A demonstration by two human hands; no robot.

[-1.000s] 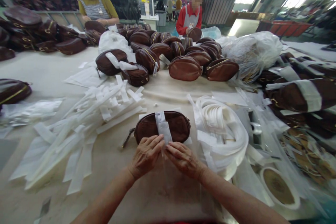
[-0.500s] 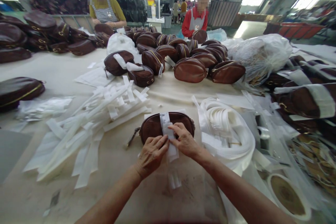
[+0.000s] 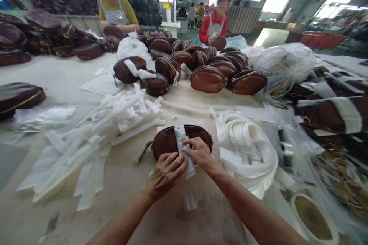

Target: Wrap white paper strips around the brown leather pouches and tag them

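A dark brown oval bag [image 3: 165,141] lies on the table in front of me, with a zipper pull at its left end. A white strip [image 3: 180,131] crosses its middle and hangs over the near edge. My left hand [image 3: 167,171] is at the bag's near edge, fingers bent together on the strip. From the right, my right hand [image 3: 199,153] pinches the strip over the bag's front, thumb and index finger close together. The fingertips of both hands nearly meet, and part of the strip is hidden beneath them.
White strips [image 3: 94,141] lie heaped at left, and a white coiled roll [image 3: 244,134] at right. Brown bags [image 3: 207,79] fill the table's far side; more wrapped bags [image 3: 327,115] are at far right. Two people [image 3: 213,26] [image 3: 117,13] stand across the table.
My right hand's fingers have pinched closer on the strip, which now looks raised and folded near them. My left hand has shifted slightly. The view has moved a little.
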